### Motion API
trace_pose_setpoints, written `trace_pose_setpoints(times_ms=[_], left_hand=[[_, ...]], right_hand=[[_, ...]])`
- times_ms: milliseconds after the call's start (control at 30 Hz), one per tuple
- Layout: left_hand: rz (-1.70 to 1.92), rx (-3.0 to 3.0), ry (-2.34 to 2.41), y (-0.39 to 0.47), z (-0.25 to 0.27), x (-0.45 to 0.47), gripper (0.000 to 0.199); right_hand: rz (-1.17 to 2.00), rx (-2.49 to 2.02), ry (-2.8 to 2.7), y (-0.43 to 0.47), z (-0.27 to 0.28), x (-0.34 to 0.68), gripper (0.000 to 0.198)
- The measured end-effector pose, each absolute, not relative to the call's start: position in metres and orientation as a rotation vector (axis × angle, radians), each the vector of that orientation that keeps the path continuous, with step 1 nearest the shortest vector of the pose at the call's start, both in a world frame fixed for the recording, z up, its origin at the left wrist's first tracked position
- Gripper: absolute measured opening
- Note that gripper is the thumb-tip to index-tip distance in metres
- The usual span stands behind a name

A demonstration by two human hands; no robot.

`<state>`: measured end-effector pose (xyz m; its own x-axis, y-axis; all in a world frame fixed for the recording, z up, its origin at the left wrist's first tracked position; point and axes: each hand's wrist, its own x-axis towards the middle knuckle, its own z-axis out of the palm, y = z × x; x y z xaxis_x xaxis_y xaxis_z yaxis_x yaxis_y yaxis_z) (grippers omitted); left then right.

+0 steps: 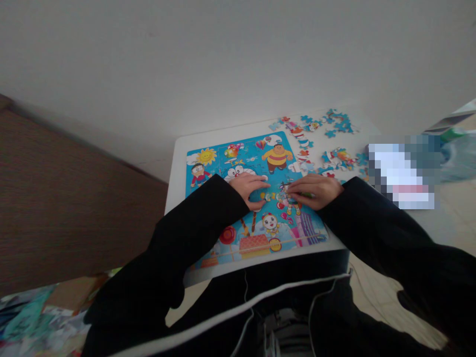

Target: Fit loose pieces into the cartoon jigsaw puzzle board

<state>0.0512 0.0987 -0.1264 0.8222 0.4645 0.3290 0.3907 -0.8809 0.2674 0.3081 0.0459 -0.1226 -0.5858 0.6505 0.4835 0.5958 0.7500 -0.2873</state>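
Note:
A blue cartoon jigsaw puzzle (238, 243) lies on a small white table, many of its pieces joined in the board. My left hand (250, 191) rests on its middle, thumb and fingers apart, over part of a large white cartoon face. Close to its fingertips are small yellow and white shapes on the puzzle. My right hand (314, 191) is at the puzzle's right side, its fingers drawn together in a pinch. At those fingertips is a puzzle piece (284, 188), partly hidden; whether it is raised off the board I cannot tell.
Loose puzzle pieces (338, 121) are scattered along the table's back right. A blurred-out phone-like device (401, 171) sits at the right edge. A wall stands behind, a brown panel (74, 208) at left. A white cable (238, 317) crosses my lap.

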Motion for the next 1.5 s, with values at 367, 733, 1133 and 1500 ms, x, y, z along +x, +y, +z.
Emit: trace_pose_setpoints(times_ms=[367,733,1133,1500], left_hand=[[0.922,2.769,0.541,0.085,-0.126,0.067,0.029],[1.007,2.782,0.559,0.083,-0.140,0.071,0.028],[0.930,2.766,0.535,0.081,-0.123,0.067,0.028],[0.828,2.734,0.563,0.078,-0.120,0.063,0.026]], right_hand=[[0.124,-0.962,-2.311,0.045,-0.126,0.307,0.021],[0.184,-1.036,-2.317,0.044,-0.126,0.306,0.023],[0.207,-1.016,-2.245,0.043,-0.125,0.304,0.020],[0.108,-1.133,-2.052,0.039,-0.112,0.307,0.017]])
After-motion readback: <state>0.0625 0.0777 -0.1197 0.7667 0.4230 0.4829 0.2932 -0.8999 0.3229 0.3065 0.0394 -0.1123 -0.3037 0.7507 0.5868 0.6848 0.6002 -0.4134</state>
